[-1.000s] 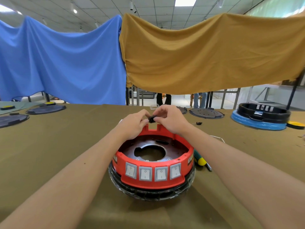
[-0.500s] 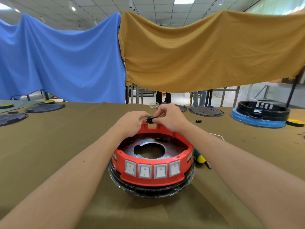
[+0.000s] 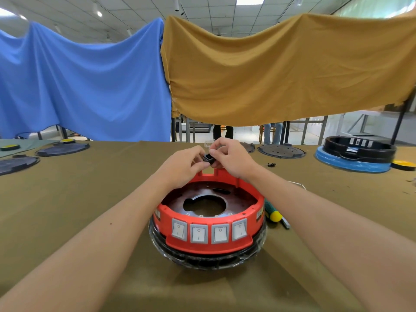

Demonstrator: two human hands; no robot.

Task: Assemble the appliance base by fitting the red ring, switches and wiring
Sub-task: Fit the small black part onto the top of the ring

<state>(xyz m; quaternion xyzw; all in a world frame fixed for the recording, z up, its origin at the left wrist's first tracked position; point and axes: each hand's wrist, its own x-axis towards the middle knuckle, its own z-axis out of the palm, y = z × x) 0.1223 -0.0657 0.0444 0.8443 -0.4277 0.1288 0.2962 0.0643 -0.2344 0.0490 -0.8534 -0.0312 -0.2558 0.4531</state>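
Note:
A red ring [image 3: 208, 245] sits on a black round base [image 3: 207, 261] in the middle of the table. Several white rocker switches [image 3: 209, 231] line its near face. Inside lies a dark plate with a central hole [image 3: 204, 204]. Above the notch in the ring's far rim, my left hand [image 3: 181, 166] and my right hand [image 3: 231, 159] together pinch a small black socket part [image 3: 208, 159]. The part sits just above the notch, partly covered by my fingers.
A green-and-yellow screwdriver [image 3: 273, 216] lies right of the base. A second black base on blue wrap [image 3: 355, 157] stands at far right. Flat black discs lie at far left [image 3: 60, 148] and far centre [image 3: 281, 150]. A small black piece [image 3: 271, 164] lies beyond my right wrist.
Both hands have lifted the small black part slightly above the rim notch and turned it; the base has not moved.

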